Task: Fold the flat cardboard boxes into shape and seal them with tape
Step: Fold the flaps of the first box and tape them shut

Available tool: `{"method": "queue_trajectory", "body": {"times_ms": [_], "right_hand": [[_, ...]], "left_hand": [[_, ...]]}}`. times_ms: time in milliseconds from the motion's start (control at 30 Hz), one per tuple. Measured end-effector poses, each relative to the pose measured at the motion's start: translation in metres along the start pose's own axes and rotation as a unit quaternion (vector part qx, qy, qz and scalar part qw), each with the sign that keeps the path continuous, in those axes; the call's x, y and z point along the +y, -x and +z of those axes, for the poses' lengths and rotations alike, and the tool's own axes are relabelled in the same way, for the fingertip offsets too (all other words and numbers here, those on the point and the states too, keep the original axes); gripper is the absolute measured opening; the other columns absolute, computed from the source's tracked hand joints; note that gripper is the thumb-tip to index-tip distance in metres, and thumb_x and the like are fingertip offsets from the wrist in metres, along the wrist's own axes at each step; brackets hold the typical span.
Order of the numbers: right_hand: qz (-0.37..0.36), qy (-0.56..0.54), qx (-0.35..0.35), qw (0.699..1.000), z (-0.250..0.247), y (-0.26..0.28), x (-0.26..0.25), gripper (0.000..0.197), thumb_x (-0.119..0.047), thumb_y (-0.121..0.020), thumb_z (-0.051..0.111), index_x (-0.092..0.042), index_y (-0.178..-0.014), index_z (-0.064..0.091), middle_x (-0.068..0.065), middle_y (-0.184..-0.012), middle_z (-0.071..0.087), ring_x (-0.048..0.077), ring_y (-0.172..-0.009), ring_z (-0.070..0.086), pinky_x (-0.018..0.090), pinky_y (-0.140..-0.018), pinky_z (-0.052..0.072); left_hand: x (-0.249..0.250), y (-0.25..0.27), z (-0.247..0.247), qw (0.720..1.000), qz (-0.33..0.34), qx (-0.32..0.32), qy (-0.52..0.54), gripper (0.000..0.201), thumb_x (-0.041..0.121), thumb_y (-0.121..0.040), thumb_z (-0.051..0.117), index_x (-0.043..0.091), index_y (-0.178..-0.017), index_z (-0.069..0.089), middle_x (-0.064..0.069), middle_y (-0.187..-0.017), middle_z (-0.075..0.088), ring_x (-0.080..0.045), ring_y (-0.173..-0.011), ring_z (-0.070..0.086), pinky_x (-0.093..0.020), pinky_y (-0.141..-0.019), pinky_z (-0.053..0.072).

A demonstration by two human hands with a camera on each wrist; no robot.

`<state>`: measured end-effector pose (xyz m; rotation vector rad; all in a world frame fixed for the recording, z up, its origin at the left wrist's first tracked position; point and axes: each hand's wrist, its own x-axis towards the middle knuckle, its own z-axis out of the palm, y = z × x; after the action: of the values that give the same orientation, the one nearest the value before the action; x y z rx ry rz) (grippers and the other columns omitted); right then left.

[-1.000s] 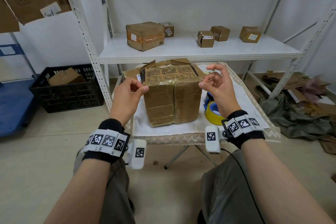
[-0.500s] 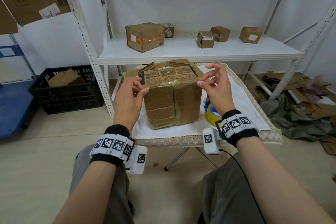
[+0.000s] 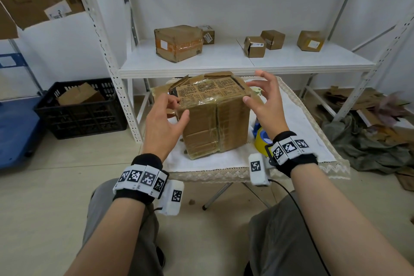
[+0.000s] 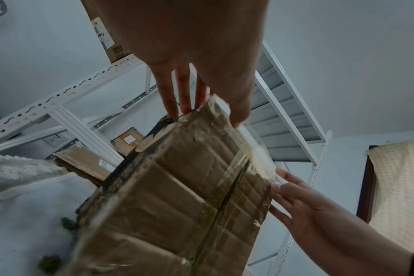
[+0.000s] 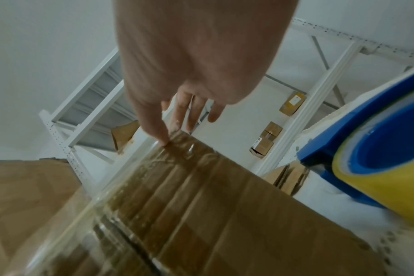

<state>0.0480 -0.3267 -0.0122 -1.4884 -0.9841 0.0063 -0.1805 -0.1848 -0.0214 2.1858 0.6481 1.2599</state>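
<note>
A taped brown cardboard box [image 3: 212, 119] stands upright on the white-clothed table [image 3: 302, 141]; shiny clear tape runs over its printed top and down the front seam. My left hand [image 3: 179, 108] is at the box's top left corner, fingers fairly straight on the edge [image 4: 177, 104] and thumb on the front face. My right hand [image 3: 255, 92] hovers at the top right corner with fingers spread, and only its thumb tip touches the taped edge [image 5: 163, 142]. A yellow tape roll on a blue dispenser [image 3: 261, 139] lies on the cloth right of the box, behind my right wrist.
Behind the table a white shelf [image 3: 224, 65] carries several small sealed boxes. Flat cardboard lies on the table behind the box. On the floor at left are a black crate [image 3: 78, 116] and a blue cart [image 3: 15, 132]; scrap cardboard and cloth [image 3: 369, 136] are piled at right.
Both hands have uncurled from a pinch at the box's top corners; the fingers now spread. The left thumb has slid onto the front face. The box has not moved.
</note>
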Motion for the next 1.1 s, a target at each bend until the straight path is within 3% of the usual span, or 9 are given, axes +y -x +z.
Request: {"method": "queue_trajectory", "body": {"times_ms": [100,200,333,433,567,833,933,1000,1100], "right_hand": [[0.001,-0.025,-0.04,0.999,-0.001,-0.001,-0.003,0.063,0.002,-0.084,0.069,-0.017,-0.138,0.043,0.005,-0.109,0.069,0.014,-0.121,0.06,0.036,-0.112,0.04],[-0.007,0.003,-0.068,0.998,0.002,0.002,-0.004,0.066,-0.004,-0.082,0.074,-0.021,-0.139,0.045,0.0,-0.101,0.061,0.015,-0.108,0.061,0.035,-0.103,0.046],[-0.037,0.069,-0.071,0.994,0.01,0.01,-0.005,0.068,-0.037,-0.075,0.081,-0.033,-0.134,0.047,-0.008,-0.093,0.051,0.018,-0.099,0.052,0.039,-0.092,0.046],[-0.084,0.128,-0.055,0.987,0.021,0.007,-0.011,0.079,-0.055,-0.069,0.086,-0.031,-0.133,0.048,-0.007,-0.087,0.049,0.01,-0.088,0.046,0.032,-0.083,0.041],[-0.08,0.103,-0.035,0.991,0.036,0.005,-0.014,0.086,-0.047,-0.066,0.092,-0.035,-0.136,0.043,-0.004,-0.083,0.045,0.02,-0.077,0.05,0.041,-0.076,0.051],[-0.041,0.004,-0.046,0.998,0.025,0.004,-0.005,0.084,-0.021,-0.071,0.092,-0.023,-0.141,0.046,0.0,-0.082,0.047,0.019,-0.083,0.056,0.033,-0.104,0.052],[-0.026,-0.059,-0.051,0.997,0.019,0.004,-0.005,0.072,-0.011,-0.081,0.083,-0.018,-0.142,0.044,0.011,-0.081,0.05,0.034,-0.091,0.063,0.036,-0.107,0.05],[-0.006,-0.093,-0.048,0.994,0.016,0.004,-0.005,0.064,-0.007,-0.086,0.078,-0.018,-0.141,0.045,0.009,-0.079,0.053,0.028,-0.093,0.068,0.042,-0.109,0.049],[0.012,-0.095,-0.047,0.994,0.016,0.004,-0.004,0.058,-0.009,-0.088,0.077,-0.024,-0.135,0.048,0.002,-0.078,0.052,0.019,-0.096,0.07,0.049,-0.108,0.048]], "left_hand": [[0.001,-0.003,0.003,0.999,-0.04,0.001,0.017,0.042,0.039,-0.082,0.081,0.022,-0.095,0.045,0.005,-0.11,0.061,-0.009,-0.101,0.059,-0.026,-0.082,0.053],[0.0,-0.006,0.005,0.997,-0.066,0.011,0.036,0.046,0.038,-0.079,0.084,0.023,-0.092,0.042,0.006,-0.114,0.062,-0.009,-0.106,0.06,-0.036,-0.083,0.058],[-0.008,-0.008,0.003,0.99,-0.093,0.004,0.102,0.049,0.03,-0.076,0.086,0.02,-0.092,0.041,0.006,-0.123,0.063,-0.004,-0.118,0.059,-0.041,-0.096,0.057],[-0.007,-0.009,0.004,0.991,-0.087,0.003,0.102,0.058,0.045,-0.068,0.087,0.022,-0.095,0.041,0.005,-0.12,0.062,-0.007,-0.116,0.06,-0.04,-0.094,0.057],[-0.002,-0.01,0.014,0.992,-0.106,0.041,0.049,0.074,0.054,-0.057,0.094,0.019,-0.098,0.042,0.004,-0.11,0.059,-0.012,-0.103,0.057,-0.032,-0.087,0.051],[-0.007,-0.011,0.015,0.988,-0.117,0.044,0.094,0.074,0.043,-0.057,0.097,0.02,-0.109,0.05,0.004,-0.114,0.059,-0.009,-0.108,0.06,-0.019,-0.09,0.051],[-0.012,-0.011,0.008,0.988,-0.102,0.017,0.114,0.057,0.035,-0.065,0.094,0.016,-0.105,0.059,0.002,-0.115,0.059,0.0,-0.106,0.057,-0.008,-0.084,0.046],[-0.015,-0.013,0.001,0.98,-0.124,-0.004,0.155,0.052,0.036,-0.067,0.092,0.016,-0.102,0.059,0.002,-0.114,0.06,-0.001,-0.107,0.057,-0.012,-0.086,0.046],[-0.017,-0.019,-0.004,0.962,-0.169,-0.017,0.214,0.043,0.036,-0.072,0.089,0.017,-0.095,0.058,0.005,-0.109,0.063,-0.009,-0.108,0.061,-0.028,-0.094,0.049]]}}
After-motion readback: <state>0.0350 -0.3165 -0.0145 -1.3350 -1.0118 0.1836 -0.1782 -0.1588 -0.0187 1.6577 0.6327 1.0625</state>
